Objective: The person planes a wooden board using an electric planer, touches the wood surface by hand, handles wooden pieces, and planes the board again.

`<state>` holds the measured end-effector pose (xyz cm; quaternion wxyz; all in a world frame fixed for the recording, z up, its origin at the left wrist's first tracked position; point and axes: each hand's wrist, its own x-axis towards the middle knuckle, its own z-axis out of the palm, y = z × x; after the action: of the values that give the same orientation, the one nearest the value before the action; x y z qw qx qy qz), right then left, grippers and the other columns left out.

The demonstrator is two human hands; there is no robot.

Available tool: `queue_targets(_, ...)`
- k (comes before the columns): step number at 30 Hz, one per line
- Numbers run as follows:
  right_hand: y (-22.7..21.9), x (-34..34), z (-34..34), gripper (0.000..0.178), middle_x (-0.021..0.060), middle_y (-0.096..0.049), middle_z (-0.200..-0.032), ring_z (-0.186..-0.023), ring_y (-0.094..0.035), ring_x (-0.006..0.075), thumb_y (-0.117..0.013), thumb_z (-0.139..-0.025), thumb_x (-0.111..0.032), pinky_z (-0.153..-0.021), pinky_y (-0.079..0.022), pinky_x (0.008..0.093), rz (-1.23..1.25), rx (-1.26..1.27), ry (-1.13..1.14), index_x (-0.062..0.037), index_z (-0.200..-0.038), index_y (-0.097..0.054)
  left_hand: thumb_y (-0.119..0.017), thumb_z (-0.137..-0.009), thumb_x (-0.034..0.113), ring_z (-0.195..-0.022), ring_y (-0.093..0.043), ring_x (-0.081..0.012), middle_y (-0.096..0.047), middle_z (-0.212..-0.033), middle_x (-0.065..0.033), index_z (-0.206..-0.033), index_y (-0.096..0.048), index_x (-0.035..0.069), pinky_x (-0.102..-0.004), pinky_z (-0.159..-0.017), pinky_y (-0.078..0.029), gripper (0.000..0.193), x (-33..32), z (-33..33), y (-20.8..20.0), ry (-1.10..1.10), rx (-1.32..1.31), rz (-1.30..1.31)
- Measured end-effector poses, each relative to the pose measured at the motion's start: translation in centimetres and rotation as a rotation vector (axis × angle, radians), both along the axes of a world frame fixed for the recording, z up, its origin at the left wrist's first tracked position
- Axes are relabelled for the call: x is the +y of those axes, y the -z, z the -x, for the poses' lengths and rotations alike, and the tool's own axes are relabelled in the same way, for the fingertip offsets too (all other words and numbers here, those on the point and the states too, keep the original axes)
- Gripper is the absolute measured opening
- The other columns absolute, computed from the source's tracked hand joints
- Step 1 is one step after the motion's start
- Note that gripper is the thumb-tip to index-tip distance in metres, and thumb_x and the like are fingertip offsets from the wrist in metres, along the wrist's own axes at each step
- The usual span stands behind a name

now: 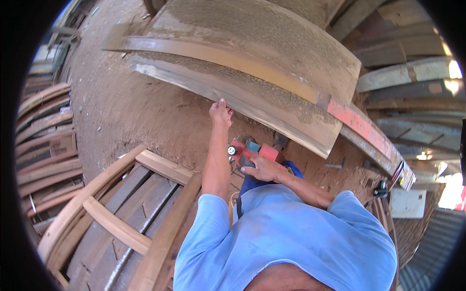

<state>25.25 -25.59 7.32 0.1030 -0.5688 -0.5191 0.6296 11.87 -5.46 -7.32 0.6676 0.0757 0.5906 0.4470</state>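
A long grey-brown wooden board [272, 107] lies along the near side of a sawdust-covered workbench, its pale edge facing me. My left hand [221, 114] is at that near edge, left of the middle, with the thumb up against it and the fingers curled; their undersides are hidden. Close to my body, my right hand [264, 169] is closed over the dark handle of a red electric planer [269, 152]. A round black-and-white knob shows at the planer's left end. The tool is below and apart from the board's edge.
A yellowish wooden strip [233, 60] runs along the workbench [301, 39], meeting a red-painted beam [361, 123] at right. A wooden frame [116, 225] stands at lower left. Timber stacks [51, 150] line the left side; more planks [412, 102] lie at right.
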Motion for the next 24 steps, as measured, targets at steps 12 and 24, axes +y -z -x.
queue_targets(12,7.7,-12.6,-6.7,0.056,0.0254,-0.072,-0.094,-0.092,-0.072,0.0378,-0.065,-0.095,-0.051,-0.082,-0.055,0.0471,0.014,-0.128,0.457,0.0026,-0.108,-0.069,-0.064,-0.100,0.018,-0.058,-0.065,-0.0136,-0.070,-0.076,-0.0062,-0.087,-0.068,0.003,-0.0283,-0.053,-0.052,0.019,-17.0,-11.0,-7.2,1.369,0.207,-0.032)
queue_targets(24,18.0,-29.6,-17.6,0.039,-0.0029,-0.058,-0.074,-0.061,-0.054,0.0076,-0.067,-0.101,-0.037,-0.053,-0.043,0.0263,0.049,0.202,1.590,-0.0053,-0.123,-0.062,-0.068,-0.089,0.041,-0.142,-0.029,-0.0531,-0.033,-0.156,-0.0288,-0.156,-0.030,-0.001,-0.0662,-0.117,-0.022,0.087,-12.6,-31.5,-4.2,1.563,1.456,-1.685)
